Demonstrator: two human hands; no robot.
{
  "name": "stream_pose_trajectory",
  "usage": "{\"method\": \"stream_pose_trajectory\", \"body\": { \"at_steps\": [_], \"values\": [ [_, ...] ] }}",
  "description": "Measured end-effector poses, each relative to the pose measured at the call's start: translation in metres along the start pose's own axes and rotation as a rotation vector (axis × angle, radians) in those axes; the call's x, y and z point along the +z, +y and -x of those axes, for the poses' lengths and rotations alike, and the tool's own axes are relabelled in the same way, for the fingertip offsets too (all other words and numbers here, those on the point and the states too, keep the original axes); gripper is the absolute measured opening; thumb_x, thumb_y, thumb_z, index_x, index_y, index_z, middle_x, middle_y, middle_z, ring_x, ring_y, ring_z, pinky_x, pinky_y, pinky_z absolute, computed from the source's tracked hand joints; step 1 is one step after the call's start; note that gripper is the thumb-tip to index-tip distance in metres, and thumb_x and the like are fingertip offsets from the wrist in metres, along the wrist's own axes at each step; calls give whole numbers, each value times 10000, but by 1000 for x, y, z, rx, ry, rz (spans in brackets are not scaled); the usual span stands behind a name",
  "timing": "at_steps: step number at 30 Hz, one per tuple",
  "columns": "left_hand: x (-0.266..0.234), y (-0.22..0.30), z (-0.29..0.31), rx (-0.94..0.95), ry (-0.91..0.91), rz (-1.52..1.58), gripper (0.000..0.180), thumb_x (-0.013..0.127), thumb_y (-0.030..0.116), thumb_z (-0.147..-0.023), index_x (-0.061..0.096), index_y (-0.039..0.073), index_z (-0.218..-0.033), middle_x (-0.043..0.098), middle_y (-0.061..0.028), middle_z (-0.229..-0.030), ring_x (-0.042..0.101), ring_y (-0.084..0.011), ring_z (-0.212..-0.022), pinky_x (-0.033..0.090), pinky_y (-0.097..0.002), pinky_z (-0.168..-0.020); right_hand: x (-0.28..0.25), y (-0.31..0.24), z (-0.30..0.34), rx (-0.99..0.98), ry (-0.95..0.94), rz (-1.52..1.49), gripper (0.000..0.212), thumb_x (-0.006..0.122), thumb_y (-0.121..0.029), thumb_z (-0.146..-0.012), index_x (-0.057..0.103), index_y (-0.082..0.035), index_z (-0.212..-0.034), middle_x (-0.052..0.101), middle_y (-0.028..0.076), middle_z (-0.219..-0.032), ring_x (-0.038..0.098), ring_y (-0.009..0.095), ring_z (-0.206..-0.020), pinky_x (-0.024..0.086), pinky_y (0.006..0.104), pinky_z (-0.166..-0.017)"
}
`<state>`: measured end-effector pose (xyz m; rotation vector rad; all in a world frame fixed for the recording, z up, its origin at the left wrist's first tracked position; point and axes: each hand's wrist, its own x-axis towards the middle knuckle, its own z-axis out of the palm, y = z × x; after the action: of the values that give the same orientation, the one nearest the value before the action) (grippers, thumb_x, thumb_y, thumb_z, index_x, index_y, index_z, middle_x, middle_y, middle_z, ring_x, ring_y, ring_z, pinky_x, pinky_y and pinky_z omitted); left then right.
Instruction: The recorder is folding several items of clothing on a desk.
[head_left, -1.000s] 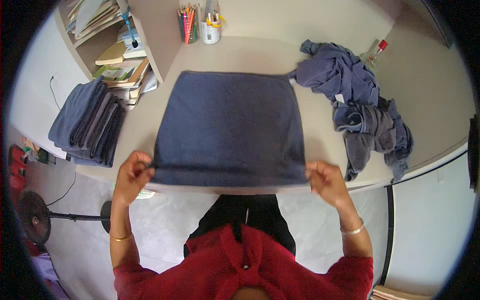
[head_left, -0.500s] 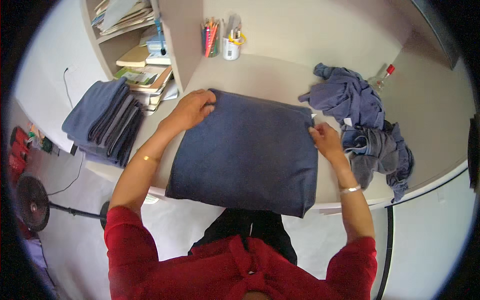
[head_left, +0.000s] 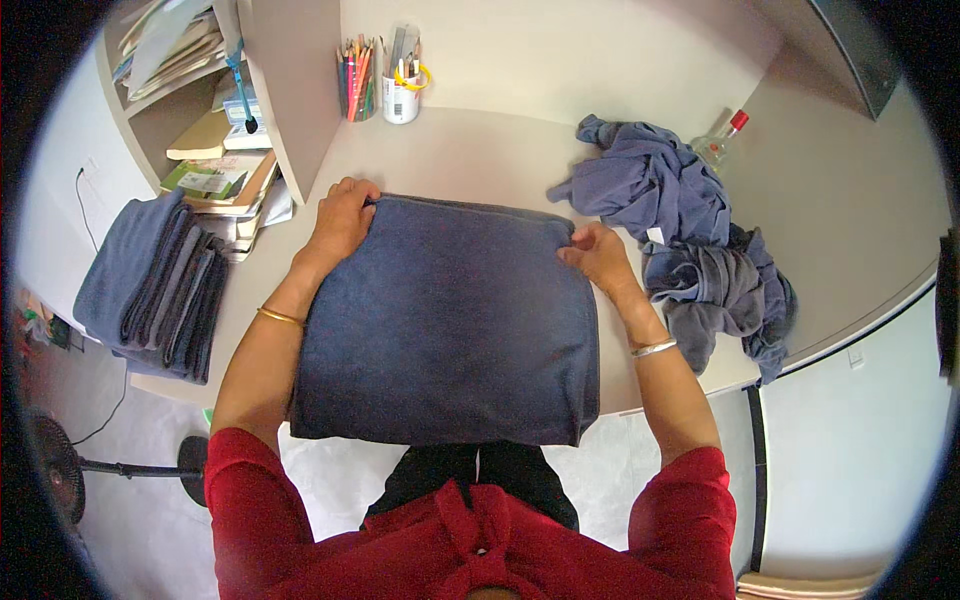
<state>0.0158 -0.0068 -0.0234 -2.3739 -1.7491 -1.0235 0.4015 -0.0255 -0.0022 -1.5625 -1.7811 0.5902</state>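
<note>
A dark blue towel-like cloth [head_left: 450, 320], folded into a broad rectangle, lies on the desk in front of me, its near edge hanging over the desk's front. My left hand [head_left: 343, 222] pinches its far left corner. At the far right corner my right hand [head_left: 600, 260] grips the edge between thumb and fingers. To the left stands a stack of folded blue-grey cloths [head_left: 150, 285]. On the right, close to my right hand, crumpled blue cloths [head_left: 660, 185] and a crumpled greyish cloth [head_left: 715, 290] lie in a heap.
Behind the cloth, a clear cup of coloured pencils [head_left: 357, 85] and a white cup of pens [head_left: 401, 100] stand against the back panel. A shelf [head_left: 290, 100] holds books and papers. A red-capped bottle [head_left: 718, 145] is behind the heap. A black fan [head_left: 60, 470] stands at lower left.
The view has shifted, so the desk items sit further left. My right hand has moved up to the cloth's far right corner, and the cloth lies straighter.
</note>
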Motion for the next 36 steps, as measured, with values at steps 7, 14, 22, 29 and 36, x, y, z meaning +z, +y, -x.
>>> {"method": "stream_pose_trajectory", "body": {
  "at_steps": [7,14,22,29,36],
  "values": [
    [-1,-1,-1,-102,-4,45,122,613,88,-762,541,80,-861,570,-106,-907,531,-328,-916,430,-438,-788,6,5,-5,3,-29,14,265,775,-80,-660,565,-9,-805,601,74,-711,564,154,-649,469,284,-605],
    [-1,-3,-3,-46,-8,98,128,631,100,-742,571,76,-852,584,-103,-896,529,-327,-911,431,-431,-793,-1,10,-10,-105,38,-5,207,714,4,-684,563,-32,-822,566,26,-708,538,123,-666,453,258,-624],
    [-2,-6,-5,-114,37,177,201,645,54,-704,576,74,-893,589,-99,-897,533,-316,-917,434,-409,-802,-8,-15,-22,153,-50,-354,255,738,-39,-700,607,-33,-919,578,-18,-758,542,109,-698,448,245,-628],
    [0,-7,-8,-114,15,399,270,618,-42,-669,571,60,-914,563,-116,-882,537,-290,-909,439,-369,-805,5,33,-41,-155,32,185,136,706,-30,-696,619,-38,-800,587,103,-795,572,190,-706,462,297,-620],
    [-5,-11,-9,-24,-72,442,250,618,-49,-692,586,50,-919,573,-104,-879,553,-255,-859,445,-334,-781,8,18,-36,-283,-76,53,135,678,-4,-711,553,-19,-759,579,108,-730,562,210,-641,453,313,-590]
  ]
}}
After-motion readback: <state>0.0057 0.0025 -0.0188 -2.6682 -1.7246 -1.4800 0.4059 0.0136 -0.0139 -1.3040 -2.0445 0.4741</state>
